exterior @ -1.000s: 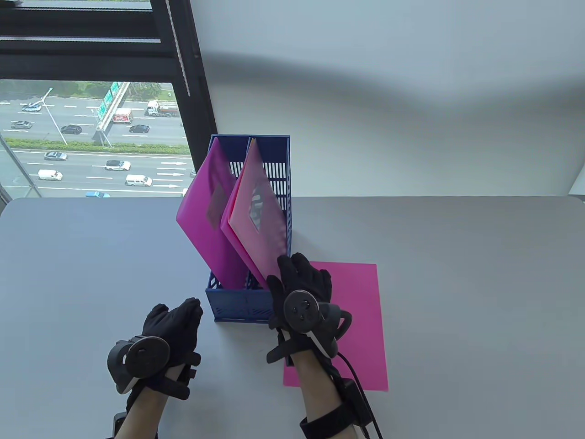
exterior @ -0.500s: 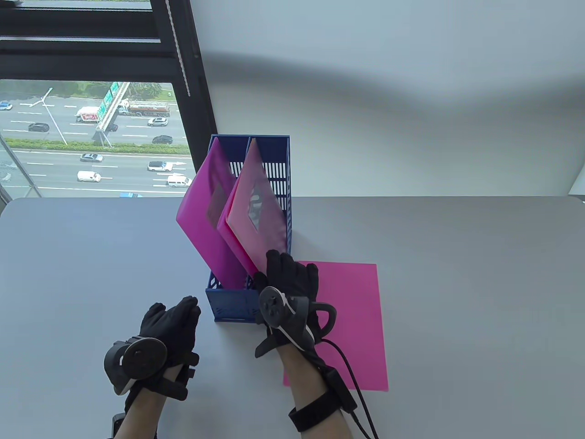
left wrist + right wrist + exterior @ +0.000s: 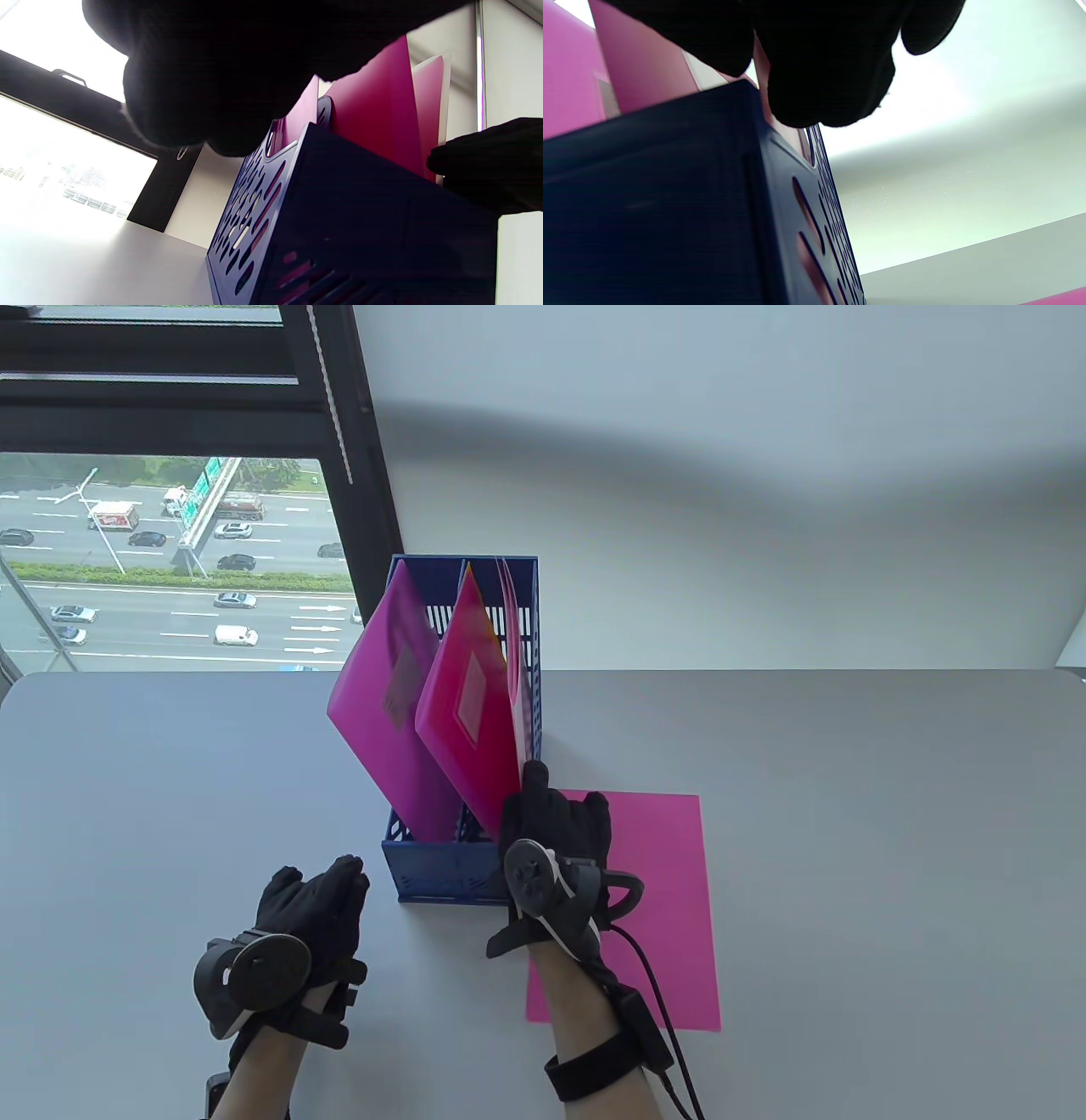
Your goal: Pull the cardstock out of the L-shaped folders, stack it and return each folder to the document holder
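**Right hand working a folder in the blue holder's right slot**

The right hand [image 3: 556, 823] sits at the lower centre of the table view, fingers pinching the near bottom corner of the translucent pink L-shaped plastic folder [image 3: 519, 678] that stands almost edge-on in the right compartment of the blue perforated plastic document holder [image 3: 441, 874]. Can't tell if it's going in or coming out. Left hand [image 3: 318, 899] rests relaxed and holding nothing at lower left, just beside the holder.

My take on doing this bit well: hold that corner firmly but don't crease it, keep the sheet parallel to the slot wall, and use the free hand to steady the holder so it doesn't slide.

The held folder's long axis runs from the hand up toward the holder's back wall, upper centre of frame. Two more magenta folders [image 3: 399, 704] lean left in the holder, top corners pointing up.

A flat sheet of pink cardstock [image 3: 662, 899] lies on the grey table [image 3: 848, 857] to the right, long side running up the frame, partly under the right wrist
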Demonstrator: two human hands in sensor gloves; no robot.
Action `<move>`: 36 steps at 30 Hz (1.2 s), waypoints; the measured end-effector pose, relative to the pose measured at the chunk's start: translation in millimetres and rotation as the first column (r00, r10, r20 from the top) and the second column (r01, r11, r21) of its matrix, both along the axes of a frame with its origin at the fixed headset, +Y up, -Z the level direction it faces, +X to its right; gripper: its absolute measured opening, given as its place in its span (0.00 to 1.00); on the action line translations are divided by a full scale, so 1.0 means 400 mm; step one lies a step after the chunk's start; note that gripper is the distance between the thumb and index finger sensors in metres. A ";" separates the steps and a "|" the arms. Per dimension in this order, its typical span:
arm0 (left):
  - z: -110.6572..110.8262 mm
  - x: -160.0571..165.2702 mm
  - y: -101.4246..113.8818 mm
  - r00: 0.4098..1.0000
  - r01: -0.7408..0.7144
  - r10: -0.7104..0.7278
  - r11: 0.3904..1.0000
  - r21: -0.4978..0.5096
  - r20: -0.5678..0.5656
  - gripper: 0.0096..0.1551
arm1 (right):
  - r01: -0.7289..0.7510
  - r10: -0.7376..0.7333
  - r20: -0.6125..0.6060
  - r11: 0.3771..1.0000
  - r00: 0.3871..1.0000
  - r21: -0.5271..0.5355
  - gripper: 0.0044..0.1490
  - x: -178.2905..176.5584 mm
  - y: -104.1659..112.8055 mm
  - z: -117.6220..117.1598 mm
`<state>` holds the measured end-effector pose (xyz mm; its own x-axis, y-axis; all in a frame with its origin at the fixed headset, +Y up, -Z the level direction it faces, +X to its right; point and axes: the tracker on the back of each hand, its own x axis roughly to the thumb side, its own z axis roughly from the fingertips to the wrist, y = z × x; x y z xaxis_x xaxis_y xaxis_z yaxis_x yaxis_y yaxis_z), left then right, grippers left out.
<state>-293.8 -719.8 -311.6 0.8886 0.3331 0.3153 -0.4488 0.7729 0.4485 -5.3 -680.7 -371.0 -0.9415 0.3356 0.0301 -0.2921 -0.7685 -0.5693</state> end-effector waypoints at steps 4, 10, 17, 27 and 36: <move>0.001 0.003 -0.001 1.000 0.009 -0.009 1.000 -0.002 0.003 0.26 | -0.004 0.004 0.000 0.999 1.000 -0.038 0.34 0.002 -0.011 -0.010; 0.001 0.002 -0.002 1.000 0.004 -0.004 1.000 -0.003 0.000 0.25 | -0.024 0.023 0.018 0.998 1.000 0.052 0.27 0.006 -0.006 0.003; 0.000 0.001 -0.003 1.000 -0.002 0.002 1.000 -0.002 0.001 0.25 | 0.033 -0.033 -0.007 0.987 0.999 0.155 0.26 0.023 0.032 0.026; 0.000 0.002 -0.004 1.000 -0.021 0.021 1.000 -0.006 0.011 0.25 | 0.113 -0.109 -0.027 0.953 0.994 0.280 0.26 0.056 0.123 0.079; 0.009 0.043 0.115 0.980 -0.162 0.144 0.978 0.129 0.138 0.25 | 0.159 -0.148 -0.059 0.905 0.987 0.395 0.26 0.076 0.221 0.149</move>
